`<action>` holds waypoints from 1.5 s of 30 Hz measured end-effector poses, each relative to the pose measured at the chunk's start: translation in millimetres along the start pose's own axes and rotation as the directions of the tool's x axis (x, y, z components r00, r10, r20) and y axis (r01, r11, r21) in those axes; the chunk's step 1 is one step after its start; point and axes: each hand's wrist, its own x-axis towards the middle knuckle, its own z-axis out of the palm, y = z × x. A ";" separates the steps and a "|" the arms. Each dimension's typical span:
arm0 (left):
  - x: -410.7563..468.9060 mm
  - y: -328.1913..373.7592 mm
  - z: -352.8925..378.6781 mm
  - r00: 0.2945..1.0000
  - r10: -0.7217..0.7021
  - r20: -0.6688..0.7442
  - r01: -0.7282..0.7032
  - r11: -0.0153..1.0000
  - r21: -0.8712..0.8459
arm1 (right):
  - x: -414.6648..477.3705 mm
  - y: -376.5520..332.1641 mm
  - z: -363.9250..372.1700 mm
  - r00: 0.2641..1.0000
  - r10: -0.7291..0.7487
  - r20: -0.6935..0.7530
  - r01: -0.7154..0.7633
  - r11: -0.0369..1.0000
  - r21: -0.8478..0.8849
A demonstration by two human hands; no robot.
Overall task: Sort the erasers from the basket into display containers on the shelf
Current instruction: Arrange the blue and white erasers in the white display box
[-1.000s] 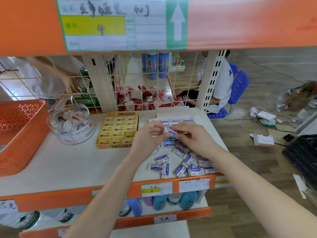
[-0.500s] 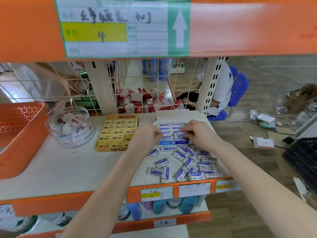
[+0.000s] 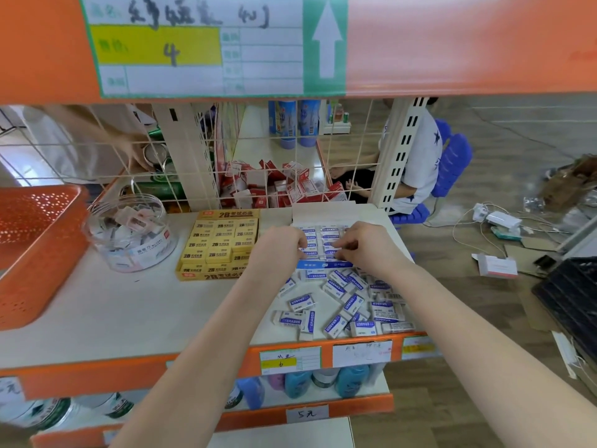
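A white and blue display box [image 3: 326, 265] at the shelf's back right holds rows of blue-and-white erasers [image 3: 329, 236]. Both hands reach into it. My left hand [image 3: 277, 250] curls its fingertips onto an eraser at the box's left side. My right hand [image 3: 366, 244] pinches an eraser in the middle rows. Several loose erasers [image 3: 342, 302] of the same kind lie scattered on the shelf [image 3: 129, 312] in front of the box. The orange basket [image 3: 35, 240] stands at the far left.
A clear round tub [image 3: 129, 234] of erasers and a yellow 2B eraser box [image 3: 219, 244] stand between basket and display box. A wire grid [image 3: 342, 150] backs the shelf, and another person's hand [image 3: 135, 150] reaches behind it. The orange upper shelf edge [image 3: 452, 43] hangs overhead.
Both hands held one eraser together above the loose pile, then moved forward and down into the display box. They now sit slightly apart on the rows inside.
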 end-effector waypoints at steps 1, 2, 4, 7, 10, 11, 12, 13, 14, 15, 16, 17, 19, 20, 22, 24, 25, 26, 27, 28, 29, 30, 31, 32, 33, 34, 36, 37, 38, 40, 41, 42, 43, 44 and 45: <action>-1.0 0.0 1.1 1.000 0.002 -0.019 -0.002 1.000 0.001 | -0.3 0.5 0.5 1.000 0.002 0.003 -0.002 1.000 0.003; -2.5 -1.0 3.4 0.999 0.006 -0.049 -0.006 1.000 -0.002 | -0.4 0.9 0.8 1.000 0.008 0.004 -0.008 1.000 0.010; -4.3 -1.7 5.9 0.995 0.008 -0.102 -0.010 1.000 -0.022 | -0.8 0.6 0.5 0.999 0.041 0.001 -0.041 0.998 0.052; -4.1 1.3 3.1 0.998 -0.007 -0.058 0.006 1.000 -0.008 | 0.1 -0.4 -1.2 0.998 0.069 0.010 -0.069 0.992 0.103; -2.0 2.4 1.5 0.999 -0.024 -0.044 0.025 1.000 0.002 | 0.7 -2.4 -3.1 0.998 0.067 0.015 -0.068 0.993 0.101; -1.8 2.3 1.1 0.999 -0.028 -0.042 0.028 1.000 0.010 | 0.3 -3.1 -2.6 0.998 0.057 0.020 -0.059 0.994 0.087; -2.1 1.3 1.5 0.999 -0.028 -0.042 0.029 0.999 0.018 | -0.5 -4.0 -1.7 0.999 0.044 0.029 -0.046 0.997 0.069; -1.7 0.7 2.1 0.998 -0.026 -0.050 0.027 0.999 0.022 | -1.5 -4.8 -0.3 0.999 0.028 0.041 -0.030 0.998 0.047; -2.3 -0.7 4.0 0.998 -0.023 -0.063 0.025 0.999 0.020 | -2.9 -5.4 1.0 0.998 0.015 0.053 -0.017 0.999 0.032; -3.6 -1.8 5.8 0.996 -0.021 -0.087 0.022 1.000 0.011 | -4.0 -5.6 1.8 0.998 0.004 0.064 -0.006 1.000 0.022; -5.0 -3.0 8.0 0.993 -0.022 -0.120 0.022 1.000 -0.003 | -5.4 -5.4 2.1 0.997 -0.008 0.072 0.007 1.000 0.012; -6.7 -4.1 9.7 0.988 -0.018 -0.154 0.016 1.000 -0.016 | -7.4 -5.2 1.7 0.997 -0.019 0.077 0.019 1.000 -0.003; -8.9 -6.9 12.7 0.979 -0.002 -0.204 -0.008 0.999 -0.050 | -10.6 -5.0 1.5 0.997 -0.038 0.073 0.041 0.998 -0.039; -10.5 -7.4 13.2 0.977 0.007 -0.215 -0.022 0.998 -0.066 | -14.0 -5.1 1.4 0.998 -0.045 0.051 0.047 0.998 -0.050; -15.8 -6.3 13.3 0.972 0.033 -0.232 -0.046 0.998 -0.052 | -22.4 -4.2 1.1 0.997 -0.064 -0.030 0.063 0.998 -0.023; -24.1 -4.0 15.6 0.949 0.087 -0.303 -0.094 0.996 -0.006 | -32.8 -2.1 -0.2 0.988 -0.105 -0.114 0.109 0.993 0.036; -29.7 -2.6 16.6 0.927 0.124 -0.354 -0.138 0.990 -0.013 | -38.3 -0.3 -2.1 0.983 -0.123 -0.134 0.131 0.990 0.055; -36.3 -0.7 15.7 0.905 0.161 -0.395 -0.196 0.979 -0.049 | -44.1 2.3 -4.8 0.981 -0.136 -0.136 0.146 0.987 0.070; -42.4 0.6 14.0 0.893 0.200 -0.402 -0.260 0.960 -0.100 | -49.8 5.1 -7.9 0.981 -0.144 -0.127 0.155 0.984 0.089; -47.4 2.1 11.5 0.898 0.249 -0.364 -0.320 0.936 -0.148 | -55.5 8.5 -11.0 0.983 -0.151 -0.108 0.162 0.981 0.107; -51.3 4.2 9.2 0.909 0.306 -0.284 -0.363 0.915 -0.175 | -60.5 12.4 -13.8 0.984 -0.158 -0.083 0.167 0.978 0.121; -54.0 6.9 9.1 0.917 0.357 -0.178 -0.386 0.906 -0.172 | -65.3 16.7 -16.2 0.985 -0.165 -0.054 0.170 0.977 0.128; -55.5 9.9 10.9 0.917 0.391 -0.079 -0.399 0.905 -0.151 | -68.7 21.2 -18.2 0.986 -0.168 -0.021 0.170 0.977 0.131; -56.1 13.1 14.4 0.913 0.407 -0.001 -0.404 0.907 -0.123 | -71.7 25.1 -20.2 0.986 -0.167 0.013 0.164 0.978 0.128; -55.6 16.1 19.3 0.911 0.411 0.048 -0.405 0.910 -0.090 | -74.0 28.3 -21.4 0.986 -0.160 0.048 0.154 0.982 0.113; -54.8 18.9 24.3 0.909 0.411 0.071 -0.408 0.911 -0.057 | -76.5 30.2 -22.2 0.985 -0.152 0.080 0.145 0.986 0.086; -51.5 23.9 32.9 0.904 0.423 0.069 -0.423 0.906 -0.011 | -80.5 33.0 -21.2 0.984 -0.137 0.116 0.134 0.990 0.032; -49.8 25.8 35.5 0.901 0.429 0.058 -0.430 0.903 0.000 | -82.1 33.8 -19.9 0.984 -0.136 0.117 0.134 0.991 0.022; -48.5 27.8 36.6 0.900 0.433 0.052 -0.433 0.901 0.001 | -83.3 34.0 -18.9 0.984 -0.135 0.116 0.134 0.991 0.018; -46.5 30.5 37.2 0.903 0.425 0.060 -0.424 0.905 -0.029 | -85.1 34.0 -18.2 0.983 -0.135 0.122 0.136 0.991 -0.002; -45.6 30.9 37.2 0.904 0.421 0.071 -0.419 0.907 -0.044 | -85.4 34.2 -18.1 0.982 -0.137 0.128 0.141 0.990 -0.018; -44.9 31.0 37.0 0.904 0.420 0.084 -0.417 0.907 -0.052 | -85.9 34.2 -18.5 0.982 -0.137 0.133 0.142 0.989 -0.030; -43.9 31.1 37.1 0.902 0.422 0.095 -0.419 0.906 -0.053 | -86.5 34.2 -18.9 0.982 -0.132 0.136 0.138 0.990 -0.036; -43.4 31.1 37.1 0.898 0.428 0.100 -0.424 0.904 -0.052 | -87.3 34.0 -19.7 0.983 -0.126 0.135 0.133 0.990 -0.040; -42.8 31.4 37.1 0.896 0.431 0.105 -0.428 0.902 -0.052 | -87.8 34.2 -20.1 0.984 -0.122 0.131 0.128 0.991 -0.043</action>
